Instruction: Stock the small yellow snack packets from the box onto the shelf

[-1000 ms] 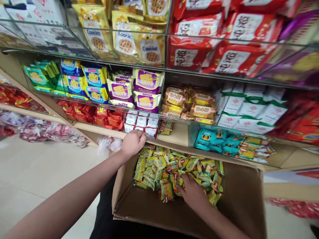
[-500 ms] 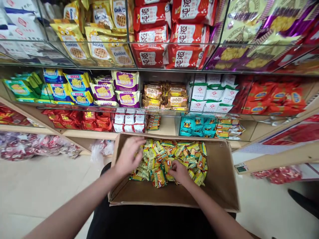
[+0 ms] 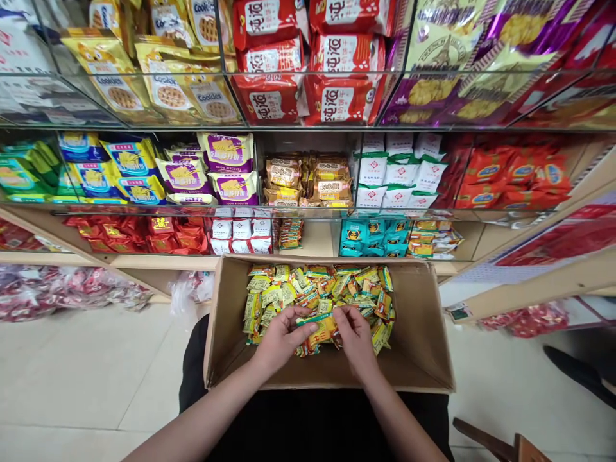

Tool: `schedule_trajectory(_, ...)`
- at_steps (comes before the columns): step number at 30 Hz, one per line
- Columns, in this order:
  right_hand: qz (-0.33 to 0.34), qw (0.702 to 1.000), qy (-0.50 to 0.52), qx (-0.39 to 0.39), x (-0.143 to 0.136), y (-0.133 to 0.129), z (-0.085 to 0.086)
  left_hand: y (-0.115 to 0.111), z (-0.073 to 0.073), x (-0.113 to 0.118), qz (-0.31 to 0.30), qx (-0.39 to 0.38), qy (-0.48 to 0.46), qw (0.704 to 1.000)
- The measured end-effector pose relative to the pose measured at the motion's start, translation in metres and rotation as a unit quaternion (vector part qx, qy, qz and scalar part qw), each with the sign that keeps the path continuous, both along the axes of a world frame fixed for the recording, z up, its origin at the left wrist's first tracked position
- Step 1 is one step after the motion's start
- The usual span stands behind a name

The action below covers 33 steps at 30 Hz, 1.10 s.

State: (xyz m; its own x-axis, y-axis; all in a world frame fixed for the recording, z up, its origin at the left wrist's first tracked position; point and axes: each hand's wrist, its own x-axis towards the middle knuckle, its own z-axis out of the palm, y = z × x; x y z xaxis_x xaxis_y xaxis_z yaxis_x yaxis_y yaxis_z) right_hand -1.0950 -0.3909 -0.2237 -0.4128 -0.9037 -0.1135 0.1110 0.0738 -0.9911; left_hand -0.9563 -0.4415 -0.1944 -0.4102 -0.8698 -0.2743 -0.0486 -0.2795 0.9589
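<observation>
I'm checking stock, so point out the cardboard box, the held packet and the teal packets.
Cardboard box (image 3: 418,321): head view, bare inside near the right end.
Held packet (image 3: 323,328): head view, orange middle of its wrapper.
Teal packets (image 3: 374,229): head view, front of one.

- 1 snack packet (image 3: 320,327): small, flat and oblong, orange-yellow with a green edge, its printed face up; it looks sealed, and is pinched at its 2 ends between the hands (image 3: 283,337) (image 3: 355,330), just above the pile.
- Loose packets (image 3: 289,294): yellow, orange and green wrappers, small and glossy, heaped at mixed angles, some overlapping, in the cardboard box (image 3: 418,321), mostly towards its far side.
</observation>
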Motion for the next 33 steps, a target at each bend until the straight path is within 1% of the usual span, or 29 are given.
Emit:
schedule_trajectory(3, -0.044, 0.998, 0.047, -0.002, 0.001, -0.002, -0.002, 0.006, -0.003, -0.01, 0.105, 0.032, 0.031, 0.993)
schedule_trajectory(4, -0.056, 0.997, 0.057, 0.0, 0.003, -0.003, -0.003, 0.008, -0.005, -0.013, 0.131, 0.025, 0.033, 0.991)
schedule_trajectory(6, -0.072, 0.995, 0.071, 0.01, 0.007, -0.002, -0.002, 0.01, -0.007, -0.018, 0.154, -0.013, 0.013, 0.988)
schedule_trajectory(8, -0.081, 0.993, 0.08, 0.019, 0.011, -0.001, -0.002, 0.01, -0.008, -0.019, 0.155, -0.072, -0.036, 0.985)
schedule_trajectory(10, -0.095, 0.992, 0.08, 0.022, 0.014, 0.001, -0.001, 0.008, -0.007, -0.017, 0.136, -0.126, -0.083, 0.979)
schedule_trajectory(13, -0.118, 0.992, 0.045, 0.021, 0.017, 0.003, 0.003, 0.006, -0.004, -0.015, 0.107, -0.178, -0.114, 0.971)
schedule_trajectory(16, -0.139, 0.988, -0.061, 0.031, 0.021, 0.003, 0.009, 0.007, 0.0, -0.017, 0.112, -0.202, -0.12, 0.966)
schedule_trajectory(18, -0.135, 0.983, -0.119, 0.047, 0.024, 0.003, 0.014, 0.009, 0.0, -0.02, 0.111, -0.203, -0.114, 0.966)
schedule_trajectory(20, -0.13, 0.981, -0.129, 0.059, 0.024, 0.003, 0.017, 0.01, -0.002, -0.022, 0.113, -0.2, -0.103, 0.968)
schedule_trajectory(22, -0.132, 0.986, -0.089, 0.056, 0.021, 0.004, 0.017, 0.009, -0.004, -0.02, 0.109, -0.195, -0.097, 0.97)
schedule_trajectory(24, -0.118, 0.992, -0.007, 0.04, 0.013, 0.004, 0.017, 0.006, -0.004, -0.014, 0.082, -0.192, -0.11, 0.972)
schedule_trajectory(26, -0.079, 0.992, 0.096, 0.022, 0.002, 0.004, 0.018, 0.0, 0.001, -0.006, 0.031, -0.198, -0.127, 0.972)
schedule_trajectory(28, -0.021, 0.983, 0.184, 0.004, -0.006, 0.002, 0.023, -0.006, 0.01, 0.002, -0.047, -0.21, -0.128, 0.968)
schedule_trajectory(29, 0.008, 0.977, 0.213, -0.005, -0.009, 0.0, 0.026, -0.008, 0.015, 0.005, -0.1, -0.21, -0.121, 0.965)
schedule_trajectory(30, 0.032, 0.974, 0.226, -0.014, -0.01, -0.001, 0.03, -0.01, 0.02, 0.006, -0.152, -0.201, -0.11, 0.961)
schedule_trajectory(31, 0.044, 0.974, 0.219, -0.021, -0.009, -0.003, 0.033, -0.01, 0.024, 0.006, -0.189, -0.185, -0.099, 0.959)
schedule_trajectory(32, 0.048, 0.98, 0.192, -0.027, -0.007, -0.004, 0.036, -0.01, 0.027, 0.004, -0.2, -0.167, -0.087, 0.962)
schedule_trajectory(33, 0.048, 0.988, 0.146, -0.033, -0.003, -0.004, 0.039, -0.008, 0.029, 0.002, -0.183, -0.149, -0.072, 0.969)
